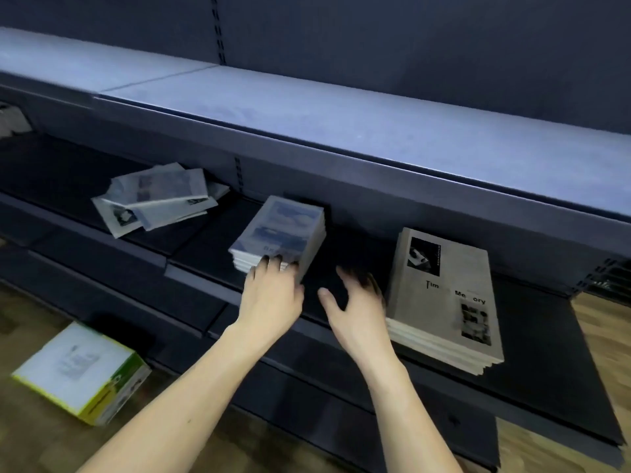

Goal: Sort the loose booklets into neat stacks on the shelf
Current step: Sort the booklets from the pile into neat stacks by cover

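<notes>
Squaring up the blue stack on the dark shelf seemed the step in hand: the left hand pressed fairly straight fingertips against its near edge, while the right hand hovered spread and empty between it and the grey stack. Judging from the head view, the next move called for reaching left to the loose booklets, lying jumbled well apart.

Both forearms bare, no sleeves in view. Left hand and right hand: no gloves, rings, watch or bracelets visible. Fingertips look dark, possibly painted nails; too blurred to confirm.
</notes>
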{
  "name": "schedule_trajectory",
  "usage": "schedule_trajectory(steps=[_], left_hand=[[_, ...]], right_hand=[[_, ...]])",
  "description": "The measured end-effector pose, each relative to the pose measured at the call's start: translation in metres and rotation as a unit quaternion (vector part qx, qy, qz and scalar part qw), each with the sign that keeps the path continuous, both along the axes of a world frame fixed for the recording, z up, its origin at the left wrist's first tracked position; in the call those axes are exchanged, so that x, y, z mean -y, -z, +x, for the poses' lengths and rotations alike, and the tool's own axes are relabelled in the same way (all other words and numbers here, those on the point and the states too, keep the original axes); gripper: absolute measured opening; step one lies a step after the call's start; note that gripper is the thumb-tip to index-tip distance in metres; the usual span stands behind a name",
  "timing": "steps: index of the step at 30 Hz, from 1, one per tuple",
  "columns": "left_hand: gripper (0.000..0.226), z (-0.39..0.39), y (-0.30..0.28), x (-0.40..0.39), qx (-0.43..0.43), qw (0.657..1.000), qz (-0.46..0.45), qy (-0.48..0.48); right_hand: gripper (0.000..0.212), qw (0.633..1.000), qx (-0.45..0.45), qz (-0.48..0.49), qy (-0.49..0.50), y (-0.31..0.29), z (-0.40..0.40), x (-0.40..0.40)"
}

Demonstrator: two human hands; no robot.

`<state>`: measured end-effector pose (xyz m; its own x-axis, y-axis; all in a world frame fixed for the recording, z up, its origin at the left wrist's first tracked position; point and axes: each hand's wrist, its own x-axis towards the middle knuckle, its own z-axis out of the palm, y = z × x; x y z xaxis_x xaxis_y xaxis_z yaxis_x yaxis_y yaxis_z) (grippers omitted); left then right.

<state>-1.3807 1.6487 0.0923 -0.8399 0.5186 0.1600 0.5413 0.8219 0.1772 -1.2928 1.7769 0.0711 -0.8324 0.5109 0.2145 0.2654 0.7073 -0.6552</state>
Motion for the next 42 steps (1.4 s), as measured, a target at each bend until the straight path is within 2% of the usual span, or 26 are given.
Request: schedule_trajectory(steps=[4, 12, 16, 21, 26, 33, 42], left_hand=[[0.046, -0.017, 0.0, 0.044, -0.025, 0.999, -0.011, -0.031], [0.049, -0.047, 0.002, 0.146, -0.021, 0.997, 0.019, -0.077], [0.052, -0.069, 0.003, 0.196, 0.009, 0.995, 0.038, -0.088], [0.051, -0.096, 0.003, 0.257, 0.051, 0.99, 0.116, -0.064], [0.05, -0.12, 0.008, 0.298, 0.061, 0.988, 0.127, -0.069], [0.049, -0.149, 0.023, 0.33, 0.076, 0.982, 0.151, -0.08], [0.049, -0.217, 0.046, 0.344, 0.074, 0.981, 0.145, -0.102]], right_hand=[[0.052, 0.994, 0.078, 0.065, -0.032, -0.007, -0.024, 0.041], [0.058, 0.982, 0.122, 0.12, -0.079, -0.012, -0.074, 0.134], [0.058, 0.983, 0.121, 0.099, -0.093, -0.011, -0.099, 0.181], [0.055, 0.987, 0.119, 0.045, -0.099, -0.009, -0.127, 0.238], [0.054, 0.987, 0.12, 0.018, -0.107, -0.005, -0.15, 0.277], [0.056, 0.985, 0.123, -0.008, -0.122, 0.008, -0.182, 0.306], [0.055, 0.984, 0.112, -0.04, -0.133, 0.03, -0.267, 0.322]])
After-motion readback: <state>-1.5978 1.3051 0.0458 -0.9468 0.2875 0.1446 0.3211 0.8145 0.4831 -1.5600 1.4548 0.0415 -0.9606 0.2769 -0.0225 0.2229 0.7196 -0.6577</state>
